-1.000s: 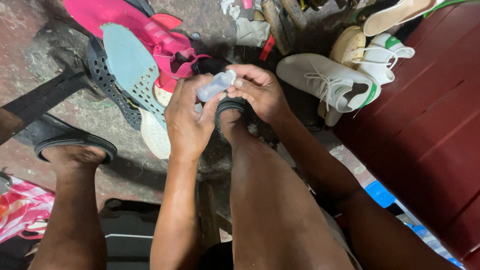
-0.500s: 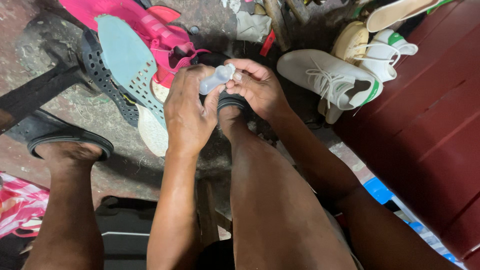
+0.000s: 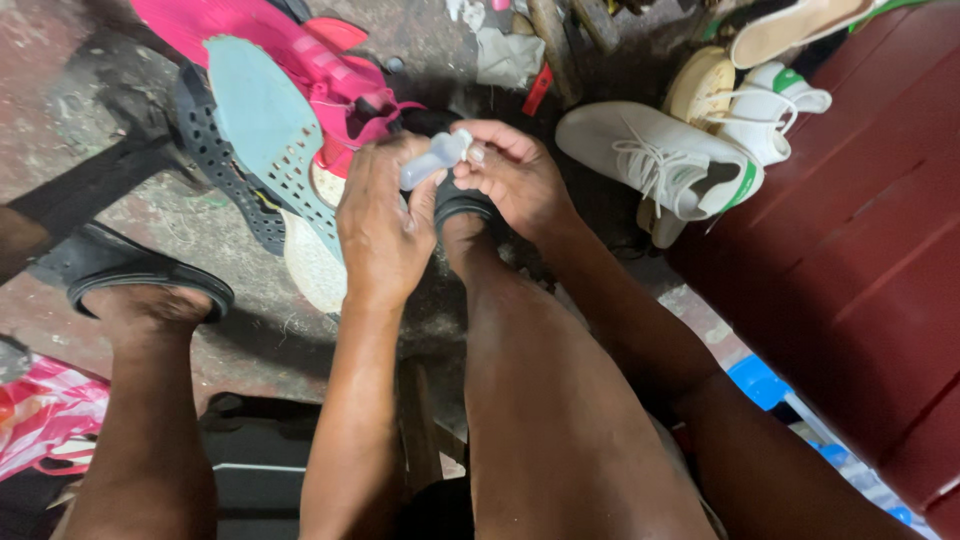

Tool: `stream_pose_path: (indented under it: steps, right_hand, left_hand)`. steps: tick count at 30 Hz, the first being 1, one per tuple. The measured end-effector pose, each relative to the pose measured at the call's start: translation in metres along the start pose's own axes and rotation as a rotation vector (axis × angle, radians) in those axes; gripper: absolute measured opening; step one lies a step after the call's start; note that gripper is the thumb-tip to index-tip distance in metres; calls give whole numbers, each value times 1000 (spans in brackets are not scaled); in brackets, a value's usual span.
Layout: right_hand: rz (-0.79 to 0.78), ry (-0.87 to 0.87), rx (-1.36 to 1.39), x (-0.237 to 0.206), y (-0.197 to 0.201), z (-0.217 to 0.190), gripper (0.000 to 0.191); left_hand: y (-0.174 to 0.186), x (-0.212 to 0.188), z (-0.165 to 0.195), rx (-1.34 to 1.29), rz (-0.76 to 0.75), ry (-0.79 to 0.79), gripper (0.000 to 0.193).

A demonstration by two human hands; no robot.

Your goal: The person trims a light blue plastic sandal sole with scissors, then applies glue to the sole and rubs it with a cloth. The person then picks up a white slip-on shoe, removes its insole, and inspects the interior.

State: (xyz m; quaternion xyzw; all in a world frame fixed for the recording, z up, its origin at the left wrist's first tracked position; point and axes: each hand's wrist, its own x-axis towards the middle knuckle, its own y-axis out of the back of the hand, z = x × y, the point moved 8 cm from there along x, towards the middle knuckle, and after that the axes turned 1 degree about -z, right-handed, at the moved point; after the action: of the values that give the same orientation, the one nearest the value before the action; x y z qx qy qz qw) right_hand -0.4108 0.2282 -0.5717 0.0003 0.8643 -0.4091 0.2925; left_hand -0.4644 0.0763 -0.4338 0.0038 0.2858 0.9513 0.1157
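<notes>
Small translucent tube [image 3: 432, 160] bridges both hands above the knees, long axis running 8 to 2 o'clock. Left hand [image 3: 385, 225] wraps its lower body; right hand [image 3: 515, 180] pinches the upper tip. Pink shoe [image 3: 300, 60] lies at 11 o'clock, white sneaker [image 3: 655, 160] at 3.

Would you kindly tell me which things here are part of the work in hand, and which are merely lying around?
In hand:
small translucent plastic bottle, gripped by left hand and right hand
pink mesh sports shoe with pale teal sole, just beyond the hands

Lying about:
white lace-up sneakers with green heel tabs
red plastic crate
black rubber sandal
pink striped bag
</notes>
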Motion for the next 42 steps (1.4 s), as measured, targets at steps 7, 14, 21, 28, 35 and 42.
stream_pose_path:
  steps: [7,14,21,28,35,42]
  right_hand:
    - [31,91,-83,3,-19,-19,25]
    - [-33,328,-635,7,-61,-65,20]
    - [47,760,-1516,37,-100,-97,24]
    - [-11,717,-2021,133,-88,-47,15]
    - [-17,914,-1818,125,-76,-41,16]
    - [166,473,-1054,139,-31,-45,25]
  left_hand:
    - [11,4,-4,-156,29,37,34]
    - [20,-5,-14,-190,65,56,46]
    - [92,-47,-111,-91,593,354,21]
    - [94,-80,-168,332,229,860,55]
    - [78,-76,-160,303,275,864,76]
    - [59,-82,-184,-472,450,646,60]
